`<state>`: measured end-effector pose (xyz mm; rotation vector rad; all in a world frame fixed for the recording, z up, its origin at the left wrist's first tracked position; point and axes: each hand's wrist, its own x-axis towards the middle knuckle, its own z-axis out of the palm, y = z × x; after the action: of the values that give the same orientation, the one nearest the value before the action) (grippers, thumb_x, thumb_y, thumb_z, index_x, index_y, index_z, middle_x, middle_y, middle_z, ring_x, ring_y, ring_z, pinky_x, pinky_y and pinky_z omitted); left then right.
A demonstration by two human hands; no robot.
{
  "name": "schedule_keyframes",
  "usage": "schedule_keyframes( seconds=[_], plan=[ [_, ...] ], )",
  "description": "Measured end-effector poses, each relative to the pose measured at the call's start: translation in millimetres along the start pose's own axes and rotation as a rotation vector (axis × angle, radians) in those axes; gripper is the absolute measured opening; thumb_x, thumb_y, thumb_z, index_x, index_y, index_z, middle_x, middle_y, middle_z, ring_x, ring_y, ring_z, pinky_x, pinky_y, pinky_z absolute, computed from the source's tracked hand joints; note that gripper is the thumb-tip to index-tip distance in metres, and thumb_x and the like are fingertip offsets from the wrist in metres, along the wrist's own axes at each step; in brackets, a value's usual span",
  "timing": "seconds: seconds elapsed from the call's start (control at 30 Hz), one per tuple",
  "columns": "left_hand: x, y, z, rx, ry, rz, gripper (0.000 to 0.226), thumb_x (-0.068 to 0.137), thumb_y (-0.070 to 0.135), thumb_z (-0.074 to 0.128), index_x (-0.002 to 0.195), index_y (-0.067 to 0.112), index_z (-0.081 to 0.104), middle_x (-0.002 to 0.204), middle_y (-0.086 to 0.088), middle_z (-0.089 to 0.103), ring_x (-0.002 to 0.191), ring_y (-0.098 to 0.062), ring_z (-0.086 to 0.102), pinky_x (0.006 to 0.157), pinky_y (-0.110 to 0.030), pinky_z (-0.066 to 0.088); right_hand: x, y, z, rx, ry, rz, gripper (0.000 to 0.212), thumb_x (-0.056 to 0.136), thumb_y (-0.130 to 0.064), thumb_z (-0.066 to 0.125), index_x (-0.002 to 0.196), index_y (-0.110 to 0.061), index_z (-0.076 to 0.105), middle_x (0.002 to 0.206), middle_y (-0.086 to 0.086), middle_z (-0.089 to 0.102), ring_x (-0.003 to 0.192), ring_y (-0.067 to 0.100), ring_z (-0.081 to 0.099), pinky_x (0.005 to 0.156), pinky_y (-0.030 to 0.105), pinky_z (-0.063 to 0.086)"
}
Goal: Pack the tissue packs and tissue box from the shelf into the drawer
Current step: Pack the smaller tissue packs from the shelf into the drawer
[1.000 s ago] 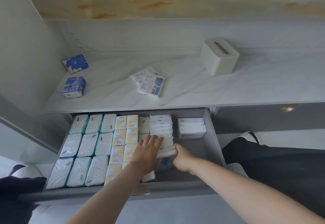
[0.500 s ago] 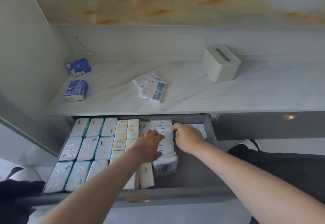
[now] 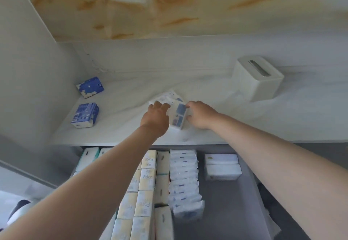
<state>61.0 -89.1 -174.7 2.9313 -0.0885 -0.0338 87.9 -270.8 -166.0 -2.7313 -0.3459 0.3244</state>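
- My right hand [image 3: 199,115] has thumb and fingers curled round the right edge of a flat white-and-blue plastic-wrapped tissue pack [image 3: 178,116], which is tipped up on the pale marbled shelf [image 3: 122,126].
- My left hand [image 3: 155,116] bends over the loose pile of matching packs [image 3: 165,97]. I cannot tell whether it has a grip.
- I judge these packs light, soft and slick-wrapped, so I would squeeze them gently by the long edges or they may slide apart.
- The open grey drawer [image 3: 226,211] below has bare floor on its right side.

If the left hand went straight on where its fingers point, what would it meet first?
The small pile of white plastic-wrapped tissue packs with blue print; the left hand seems to touch it now, though depth is unclear.
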Motion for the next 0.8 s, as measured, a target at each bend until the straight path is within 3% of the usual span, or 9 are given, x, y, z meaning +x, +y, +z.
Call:
schedule_keyframes(
  seconds=[0.1,0.23,0.3,0.37,0.43,0.5,0.6,0.7,0.8],
  plan=[
    [27.3,-18.3,5.4,0.076,-0.102,-0.004,0.066,0.098,0.005,0.040,0.155,0.028,0.019,0.162,0.001,0.014,0.146,-0.023,0.017,0.112,-0.040,0.034,24.5,0.6,11.4,0.216,0.041,0.076,0.054,0.093,-0.032,0.061,0.141,-0.014,0.042,0.140,0.009,0.049,0.121,0.030,0.054,0.091,0.034,0.045],
    [66.3,-35.8,2.9,0.093,-0.253,-0.035,0.060,0.104,0.016,0.030,0.157,0.024,0.003,0.165,-0.004,-0.005,0.151,-0.026,-0.001,0.120,-0.047,0.019,34.5,-0.8,27.9,0.214,0.042,-0.010,0.086,0.078,-0.047,0.075,0.150,-0.033,0.029,0.145,-0.002,0.045,0.131,0.026,0.044,0.101,0.043,0.044],
    [78.4,-40.0,2.1,0.097,-0.279,-0.076,0.053,0.104,0.024,0.029,0.155,0.023,0.013,0.161,-0.010,0.011,0.147,-0.031,0.013,0.116,-0.050,0.025,39.5,-2.7,32.1,0.147,0.058,-0.010,0.090,0.076,-0.050,0.075,0.150,-0.034,0.028,0.142,0.002,0.044,0.132,0.028,0.038,0.100,0.043,0.042],
    [81.6,-40.3,0.2,0.029,-0.247,-0.144,0.044,0.102,0.030,0.035,0.146,0.022,0.033,0.143,-0.012,0.040,0.132,-0.034,0.037,0.107,-0.048,0.037,43.7,-6.2,32.2,0.126,0.096,0.037,0.088,0.076,-0.050,0.076,0.149,-0.029,0.029,0.138,0.006,0.040,0.130,0.029,0.038,0.097,0.042,0.041],
    [83.2,-40.5,0.5,-0.057,-0.162,-0.192,0.036,0.097,0.031,0.045,0.132,0.020,0.044,0.128,-0.013,0.052,0.118,-0.033,0.049,0.098,-0.043,0.043,44.4,-8.6,32.0,0.125,0.158,0.122,0.085,0.078,-0.050,0.076,0.145,-0.022,0.032,0.136,0.010,0.036,0.126,0.030,0.040,0.090,0.039,0.043],
    [81.3,-42.0,1.8,-0.163,-0.132,-0.229,0.041,0.092,0.025,0.054,0.130,0.019,0.043,0.124,-0.012,0.055,0.108,-0.032,0.056,0.091,-0.039,0.047,44.3,-8.6,33.9,0.160,0.207,0.201,0.079,0.079,-0.049,0.076,0.139,-0.018,0.035,0.133,0.011,0.035,0.119,0.032,0.047,0.082,0.037,0.046],
    [73.1,-45.2,0.5,-0.491,-0.189,-0.318,0.056,0.085,0.013,0.059,0.138,0.013,0.041,0.127,-0.009,0.056,0.112,-0.030,0.056,0.094,-0.038,0.048,41.8,-10.5,36.0,0.261,0.204,0.303,0.061,0.088,-0.045,0.067,0.132,-0.012,0.040,0.128,0.014,0.041,0.108,0.036,0.057,0.073,0.035,0.044],
    [58.4,-38.6,-3.5,-0.788,-0.246,-0.319,0.030,0.085,0.004,0.052,0.113,0.008,0.063,0.119,-0.012,0.066,0.102,-0.025,0.062,0.087,-0.036,0.054,39.5,-15.4,38.7,0.334,0.210,0.259,0.043,0.098,-0.036,0.052,0.135,-0.013,0.050,0.128,0.014,0.054,0.109,0.033,0.059,0.076,0.031,0.043],
    [38.7,-23.7,-9.3,-1.023,-0.236,-0.324,0.026,0.093,0.016,0.052,0.114,0.006,0.064,0.113,-0.015,0.068,0.098,-0.026,0.067,0.084,-0.037,0.059,31.8,-26.0,32.3,0.444,0.173,0.210,0.041,0.102,-0.038,0.040,0.125,-0.013,0.064,0.123,0.012,0.066,0.108,0.030,0.062,0.081,0.031,0.045]
  ],
)
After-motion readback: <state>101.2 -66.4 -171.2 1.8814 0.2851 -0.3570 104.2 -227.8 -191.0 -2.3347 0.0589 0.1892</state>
